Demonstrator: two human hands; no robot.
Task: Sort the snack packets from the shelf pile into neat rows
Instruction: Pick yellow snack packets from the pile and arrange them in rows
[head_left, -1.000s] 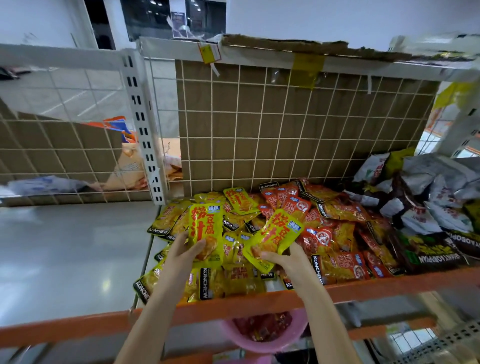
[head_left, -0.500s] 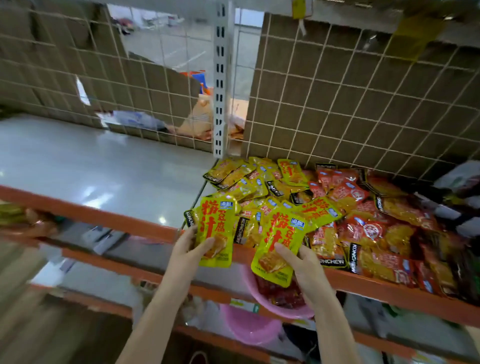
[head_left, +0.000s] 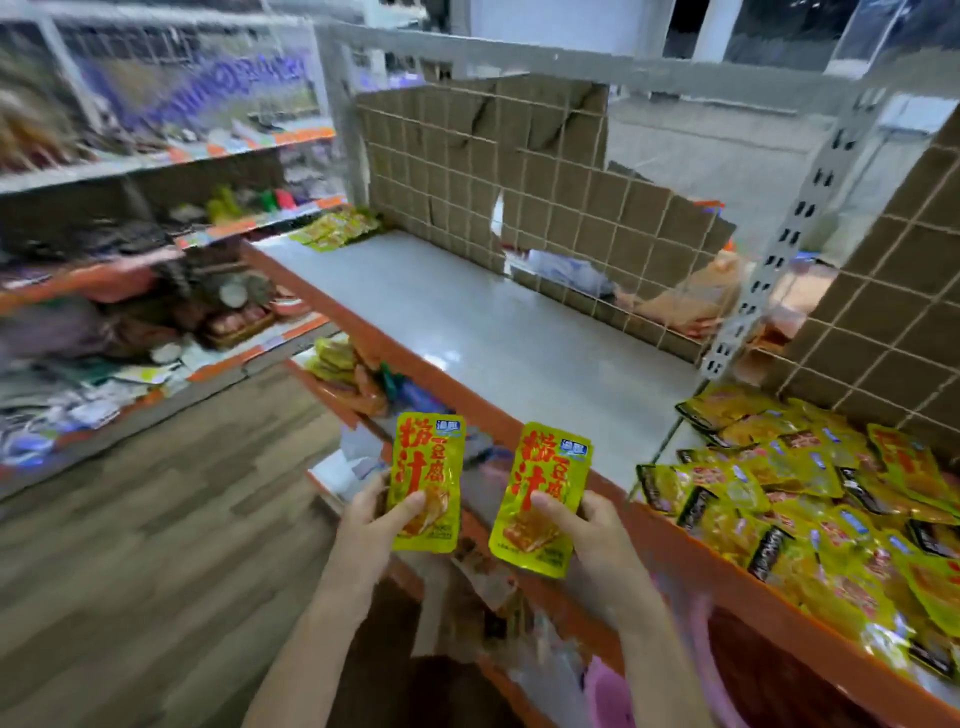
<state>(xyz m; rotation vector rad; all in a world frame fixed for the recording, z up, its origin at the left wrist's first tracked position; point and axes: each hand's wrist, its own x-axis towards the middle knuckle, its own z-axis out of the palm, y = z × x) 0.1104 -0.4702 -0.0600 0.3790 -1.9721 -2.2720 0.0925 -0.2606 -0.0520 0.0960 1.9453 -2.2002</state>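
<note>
Bright, motion-blurred left edge, wide-angle distortion

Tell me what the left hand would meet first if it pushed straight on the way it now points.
Probably the orange front edge of the shelf: the left hand and its yellow packet point up and forward at it, though depth is unclear.

A shop is shown: orange-edged metal shelves (head_left: 441, 374) with wire-grid backs (head_left: 488, 171) are seen ahead of the hands, a pile of yellow snack packets (head_left: 810, 499) is heaped to their right, and further stocked racks (head_left: 156, 218) are ranged across a wood-patterned floor (head_left: 156, 545) to their left.
</note>
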